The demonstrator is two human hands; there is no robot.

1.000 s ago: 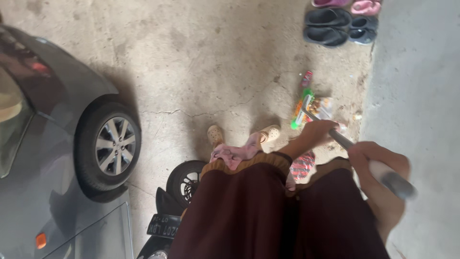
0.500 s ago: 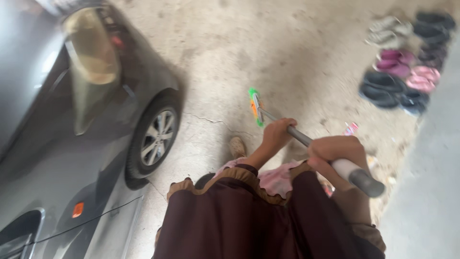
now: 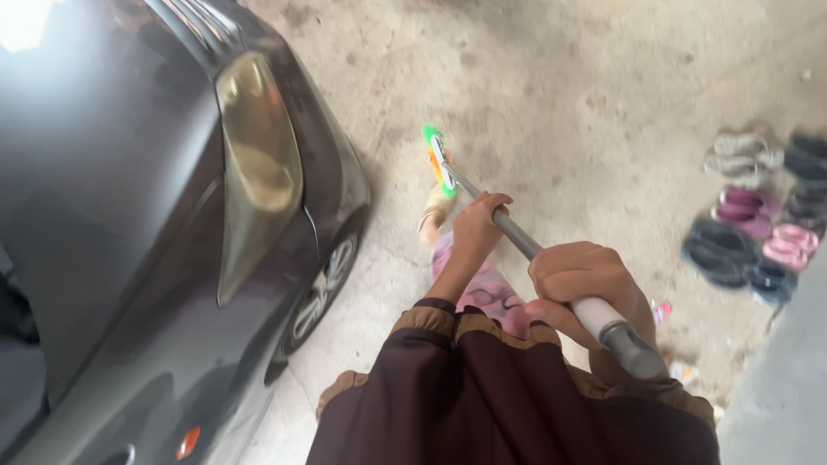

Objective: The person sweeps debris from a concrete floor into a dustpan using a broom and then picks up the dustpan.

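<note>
Two hands [image 3: 482, 226] [image 3: 586, 280] wrapped around broom handle [image 3: 517, 241], angled down

Single view, from a camera worn on the person's head, looking steeply down past the dark-sleeved arms at a concrete floor [image 3: 560, 77]. The left hand [image 3: 475, 226] and right hand [image 3: 579, 284] lie near the lens, low in the frame. A grey car [image 3: 129, 215] fills the left side; a row of sandals [image 3: 758, 215] lies at the far right. Slight blur throughout.
</note>
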